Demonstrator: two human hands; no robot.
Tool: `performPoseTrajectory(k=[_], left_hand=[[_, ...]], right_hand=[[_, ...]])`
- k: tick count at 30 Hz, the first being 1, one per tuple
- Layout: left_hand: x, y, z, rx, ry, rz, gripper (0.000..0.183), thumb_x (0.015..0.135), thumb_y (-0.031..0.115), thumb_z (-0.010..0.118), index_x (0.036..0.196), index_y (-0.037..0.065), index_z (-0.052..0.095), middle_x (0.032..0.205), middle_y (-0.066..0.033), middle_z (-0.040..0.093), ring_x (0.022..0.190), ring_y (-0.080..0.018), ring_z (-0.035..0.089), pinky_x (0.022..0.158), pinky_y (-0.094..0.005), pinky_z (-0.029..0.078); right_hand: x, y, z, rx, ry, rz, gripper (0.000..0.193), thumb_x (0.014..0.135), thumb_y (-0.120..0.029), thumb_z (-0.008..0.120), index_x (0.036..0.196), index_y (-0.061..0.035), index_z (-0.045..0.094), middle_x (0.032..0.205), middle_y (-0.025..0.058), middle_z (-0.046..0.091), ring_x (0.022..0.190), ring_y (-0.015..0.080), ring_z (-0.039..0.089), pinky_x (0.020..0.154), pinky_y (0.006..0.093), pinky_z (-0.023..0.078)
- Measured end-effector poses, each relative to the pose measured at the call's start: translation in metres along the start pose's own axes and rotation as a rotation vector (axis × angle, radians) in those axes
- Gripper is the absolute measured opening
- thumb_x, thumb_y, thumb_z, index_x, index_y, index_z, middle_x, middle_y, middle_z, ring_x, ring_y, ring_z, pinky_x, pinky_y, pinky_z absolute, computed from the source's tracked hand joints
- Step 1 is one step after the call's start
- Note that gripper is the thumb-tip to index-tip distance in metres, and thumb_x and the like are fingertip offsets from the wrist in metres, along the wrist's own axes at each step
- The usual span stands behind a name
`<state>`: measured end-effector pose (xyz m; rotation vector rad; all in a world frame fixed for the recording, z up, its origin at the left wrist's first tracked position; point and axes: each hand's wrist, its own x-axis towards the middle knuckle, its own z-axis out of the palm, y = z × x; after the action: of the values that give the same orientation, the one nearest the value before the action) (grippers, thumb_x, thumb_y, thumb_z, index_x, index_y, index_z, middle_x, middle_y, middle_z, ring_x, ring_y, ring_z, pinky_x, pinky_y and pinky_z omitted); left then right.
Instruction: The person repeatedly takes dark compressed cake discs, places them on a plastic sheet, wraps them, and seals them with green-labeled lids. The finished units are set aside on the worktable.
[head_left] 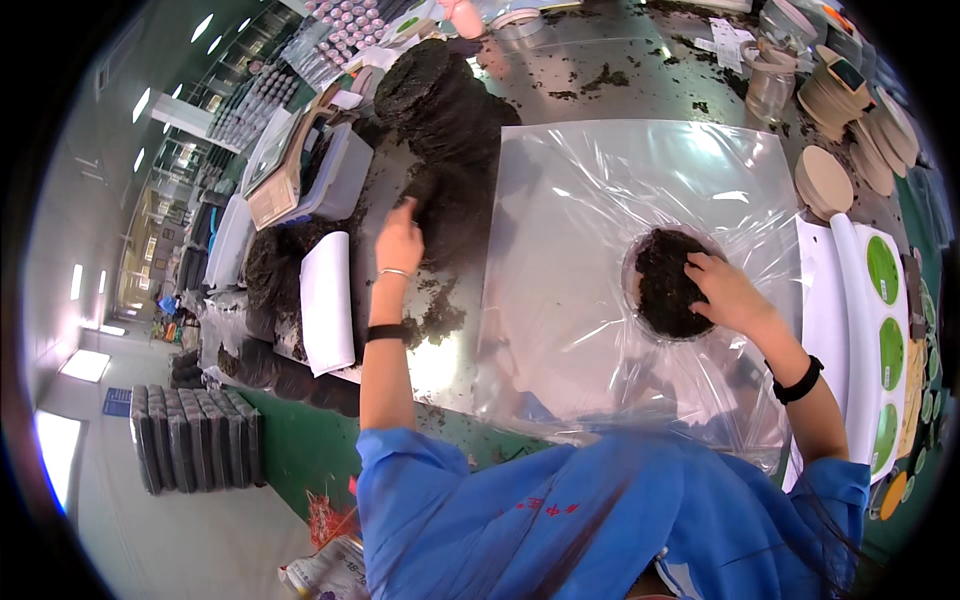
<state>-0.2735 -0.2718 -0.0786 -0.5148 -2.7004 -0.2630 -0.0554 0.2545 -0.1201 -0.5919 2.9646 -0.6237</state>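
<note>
Dark loose leafy material (pixel 668 290) fills a round shallow clear-rimmed dish, which stands on a clear plastic sheet (pixel 560 250) spread over the metal table. My right hand (pixel 728 292) reaches into the dish from the right, its bent fingers apart and their tips touching the leafy material. On the left, my left hand (pixel 400 242) is at the near edge of a tall dark heap (pixel 435 105) of the same-looking material. That hand's fingers are partly hidden against the smeared dark mass, so their grip is unclear.
Paper with green round labels (pixel 882 270) lies at the right, near stacked pale round discs (pixel 825 182) and a clear jar (pixel 770 85). Left of my left hand stand a rolled white sheet (pixel 328 300) and a plastic tub (pixel 335 175). Dark crumbs (pixel 605 78) litter the far tabletop.
</note>
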Motion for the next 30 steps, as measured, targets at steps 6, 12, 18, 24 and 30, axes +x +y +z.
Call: performPoseTrajectory(k=[6,12,18,24,30], left_hand=[[0.006,0.182,-0.056,-1.105,0.326,-0.264,0.032,0.105,0.007,0.056,0.136,0.0,0.056,0.129,-0.0098,0.068,0.113,-0.0219,0.066,0.098,-0.0341,0.051],[-0.067,0.322,0.007,-2.043,-0.386,-0.711,0.044,0.103,0.004,0.058,0.146,0.003,0.048,0.139,-0.0097,0.06,0.124,-0.0212,0.06,0.106,-0.0383,0.049],[-0.098,0.344,0.058,-1.794,-0.354,-0.584,0.046,0.102,0.008,0.062,0.144,-0.001,0.045,0.142,-0.0126,0.054,0.121,-0.0232,0.061,0.107,-0.0378,0.049],[-0.047,0.361,0.029,-0.831,-0.192,0.553,0.099,0.075,0.043,0.087,0.156,0.01,0.039,0.158,-0.0166,0.04,0.151,-0.0391,0.027,0.123,-0.0582,0.017],[-0.034,0.354,0.075,-0.677,-0.533,0.776,0.114,0.072,0.048,0.088,0.165,0.024,0.026,0.171,-0.0078,0.023,0.158,-0.0401,0.01,0.124,-0.0625,0.003]], right_hand=[[-0.007,-0.027,-0.045,0.163,0.633,0.082,0.043,0.09,-0.012,0.072,0.13,-0.0019,0.062,0.132,0.018,0.061,0.12,0.0384,0.06,0.101,0.0423,0.05],[-0.025,-0.054,-0.047,0.104,0.86,-0.145,0.044,0.089,-0.014,0.07,0.131,-0.0026,0.061,0.134,0.0166,0.06,0.125,0.0376,0.056,0.11,0.0491,0.041],[-0.028,-0.036,0.004,-0.11,0.274,0.015,0.029,0.088,-0.025,0.071,0.102,0.0002,0.071,0.114,0.0136,0.066,0.133,0.0338,0.05,0.123,0.0553,0.029],[-0.027,-0.023,0.013,-0.06,0.334,-0.039,0.03,0.088,-0.021,0.07,0.107,0.0018,0.068,0.117,0.0161,0.066,0.134,0.0369,0.05,0.121,0.0536,0.032],[-0.077,-0.016,-0.033,0.057,0.161,-0.144,0.061,0.085,-0.015,0.073,0.143,-0.0084,0.055,0.151,0.0146,0.048,0.144,0.0403,0.041,0.123,0.0512,0.03]])
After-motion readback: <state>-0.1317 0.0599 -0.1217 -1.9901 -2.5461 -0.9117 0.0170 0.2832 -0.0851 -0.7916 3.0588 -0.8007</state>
